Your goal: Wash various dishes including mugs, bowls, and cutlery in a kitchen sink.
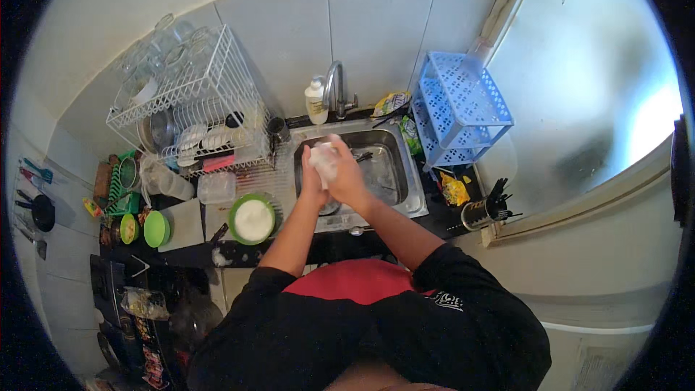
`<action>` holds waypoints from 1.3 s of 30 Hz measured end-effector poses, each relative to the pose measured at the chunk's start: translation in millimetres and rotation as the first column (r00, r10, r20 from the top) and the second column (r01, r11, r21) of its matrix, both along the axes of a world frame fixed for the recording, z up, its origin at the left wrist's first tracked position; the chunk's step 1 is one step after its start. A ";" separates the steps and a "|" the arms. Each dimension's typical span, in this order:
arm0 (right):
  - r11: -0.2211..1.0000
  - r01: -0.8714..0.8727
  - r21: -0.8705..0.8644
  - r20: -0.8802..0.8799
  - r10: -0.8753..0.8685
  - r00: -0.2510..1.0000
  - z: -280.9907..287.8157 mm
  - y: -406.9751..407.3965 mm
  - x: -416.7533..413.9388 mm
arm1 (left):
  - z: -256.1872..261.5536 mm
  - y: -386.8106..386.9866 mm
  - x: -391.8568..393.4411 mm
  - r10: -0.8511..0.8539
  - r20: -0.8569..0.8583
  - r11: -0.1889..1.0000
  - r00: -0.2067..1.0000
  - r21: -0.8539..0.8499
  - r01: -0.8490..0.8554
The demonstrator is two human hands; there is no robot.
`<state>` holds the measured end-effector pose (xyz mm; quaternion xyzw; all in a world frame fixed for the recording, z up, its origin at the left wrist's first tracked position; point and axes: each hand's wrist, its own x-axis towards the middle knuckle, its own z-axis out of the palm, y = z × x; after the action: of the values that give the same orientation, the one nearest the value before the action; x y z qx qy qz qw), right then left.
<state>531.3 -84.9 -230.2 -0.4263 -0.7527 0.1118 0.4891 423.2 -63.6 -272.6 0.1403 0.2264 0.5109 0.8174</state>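
My left hand (311, 176) and my right hand (346, 176) press a white, soft-looking lump (324, 162) between them, over the left part of a stainless steel sink (404, 174). What the lump is made of cannot be told. Dark utensils and a shiny round thing lie in the basin, partly hidden by my hands. The curved metal faucet (340, 87) stands behind the sink, with a white pump bottle (316, 100) at its left. Left of my forearms, a green bowl (233, 217) holds a white, grainy-looking substance (253, 220).
At the left stand a white wire dish rack (239, 81), a clear plastic container (216, 188) and a smaller green bowl (157, 228). A blue plastic shelf (461, 98) stands right of the sink, with a utensil holder (480, 213) nearer me. A stove with a steaming pot is at the lower left.
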 end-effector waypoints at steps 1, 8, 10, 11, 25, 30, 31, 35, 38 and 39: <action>0.994 -0.003 -0.114 -0.268 -0.028 0.963 4.4 3.5 8.7 | 9.1 -8.2 12.1 0.000 -0.002 1.000 1.000 0.005 0.000; 0.999 -0.037 0.013 -0.052 0.038 0.998 28.0 9.2 53.6 | 21.9 -9.4 64.9 0.254 -0.265 0.966 0.930 0.023 -0.257; 0.984 -0.160 -0.073 0.464 0.175 0.869 44.4 -6.8 56.1 | 12.2 3.2 51.0 0.176 -0.083 0.983 0.981 0.076 -0.170; 0.983 -0.167 -0.076 0.455 0.183 0.871 42.7 -7.1 58.2 | 5.7 8.5 39.4 0.086 0.100 0.984 0.991 0.147 -0.101; 0.992 -0.085 0.090 -0.053 0.090 0.995 43.3 1.9 56.6 | 58.6 1.4 46.2 0.080 -0.041 0.997 0.996 -0.007 -0.080; 0.990 -0.083 -0.109 -0.481 0.021 0.876 41.8 3.5 33.4 | 58.8 7.2 33.4 0.095 -0.045 0.986 0.994 0.141 -0.088; 0.990 -0.081 -0.111 -0.480 0.018 0.877 37.7 6.2 29.4 | 61.5 5.4 35.0 0.093 -0.043 0.986 0.995 0.139 -0.086; 0.848 -0.427 -0.316 -0.884 -0.099 0.457 14.9 21.5 15.4 | 59.3 6.6 29.8 0.175 -0.025 0.975 0.984 0.144 -0.170; 0.937 -0.165 -0.306 -0.691 -0.100 0.715 20.2 12.5 0.1 | 34.2 15.9 8.8 0.395 -0.351 0.904 0.849 0.311 -0.293; 0.966 -0.020 -0.257 -0.548 -0.128 0.827 25.4 6.6 -1.8 | 27.9 18.9 4.5 0.554 -0.524 0.818 0.647 0.488 -0.305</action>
<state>529.4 -78.3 -204.9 -0.4546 -0.5432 0.3123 0.6331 427.7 -44.7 -244.7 0.3934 0.4237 0.6445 0.5004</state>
